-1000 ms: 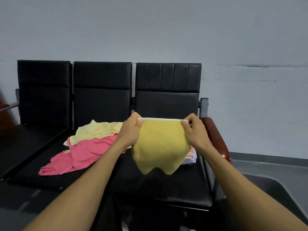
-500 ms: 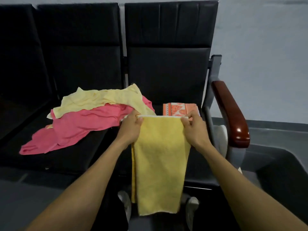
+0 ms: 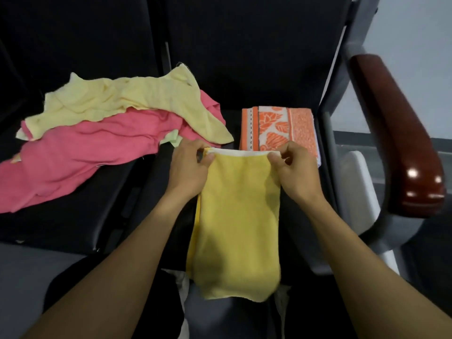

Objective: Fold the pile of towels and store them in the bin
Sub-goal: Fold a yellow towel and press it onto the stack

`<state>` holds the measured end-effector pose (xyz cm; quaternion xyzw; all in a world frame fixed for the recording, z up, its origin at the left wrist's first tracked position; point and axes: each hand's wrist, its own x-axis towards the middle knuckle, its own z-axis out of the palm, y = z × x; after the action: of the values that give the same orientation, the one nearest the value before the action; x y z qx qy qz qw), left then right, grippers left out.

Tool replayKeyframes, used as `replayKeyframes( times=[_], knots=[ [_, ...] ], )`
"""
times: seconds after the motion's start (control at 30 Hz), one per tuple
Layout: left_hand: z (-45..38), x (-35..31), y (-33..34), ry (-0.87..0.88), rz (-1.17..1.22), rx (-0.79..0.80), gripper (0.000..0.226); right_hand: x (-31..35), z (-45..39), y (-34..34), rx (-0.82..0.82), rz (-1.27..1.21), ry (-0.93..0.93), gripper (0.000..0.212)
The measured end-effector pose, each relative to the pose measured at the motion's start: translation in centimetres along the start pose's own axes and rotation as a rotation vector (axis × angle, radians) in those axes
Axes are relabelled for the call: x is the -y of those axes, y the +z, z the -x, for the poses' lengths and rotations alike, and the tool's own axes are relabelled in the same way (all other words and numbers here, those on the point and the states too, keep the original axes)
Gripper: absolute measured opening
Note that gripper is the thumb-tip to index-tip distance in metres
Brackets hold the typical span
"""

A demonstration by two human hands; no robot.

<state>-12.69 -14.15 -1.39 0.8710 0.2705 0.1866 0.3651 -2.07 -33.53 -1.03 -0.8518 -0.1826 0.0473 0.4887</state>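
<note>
Now both hands pinch the top edge of the yellow towel (image 3: pixel 237 223): the left hand (image 3: pixel 188 167) at its left corner, the right hand (image 3: pixel 294 171) at its right, the cloth hanging doubled over the front of the black seat (image 3: pixel 102 216). To fold it well, keep the white hem taut and level, lay it flat on the seat, then bring the hem to the bottom edge. A folded orange towel (image 3: pixel 278 128) lies just behind; the unfolded pile (image 3: pixel 97 133) sits left.
</note>
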Motion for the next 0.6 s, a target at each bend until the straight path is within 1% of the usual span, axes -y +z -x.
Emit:
replayKeyframes(
  times=[0.07,0.13,0.23,0.27,0.37,0.43,0.53,0.6],
  knots=[
    [-0.6,0.3,0.0,0.009,0.004,-0.001,0.007,-0.1,-0.5,-0.2,-0.028,0.031,-0.017,0.02],
    [-0.7,0.4,-0.1,-0.022,0.031,0.022,0.008,-0.2,-0.7,-0.2,-0.038,0.052,-0.03,0.02],
    [-0.6,0.4,-0.3,0.0,-0.022,0.018,0.008,-0.2,-0.7,-0.1,0.011,0.08,-0.05,0.016],
    [-0.6,0.3,-0.4,-0.01,-0.003,0.034,0.008,-0.2,-0.6,-0.1,0.034,0.086,-0.048,0.015],
    [-0.3,-0.5,-0.7,-0.133,0.175,0.135,0.009,0.1,-0.3,0.0,0.106,0.016,-0.02,0.01],
    [-0.2,-0.6,-0.9,-0.166,0.292,0.173,0.011,0.2,-0.3,0.1,0.102,-0.034,-0.034,0.011],
    [-0.3,-0.4,-1.2,-0.136,0.4,0.216,0.015,0.3,-0.3,0.2,0.077,-0.132,-0.026,0.021],
    [-0.1,-0.1,-1.5,-0.132,0.434,0.22,0.031,0.4,-0.1,0.3,0.092,-0.232,0.068,0.045]
  ],
)
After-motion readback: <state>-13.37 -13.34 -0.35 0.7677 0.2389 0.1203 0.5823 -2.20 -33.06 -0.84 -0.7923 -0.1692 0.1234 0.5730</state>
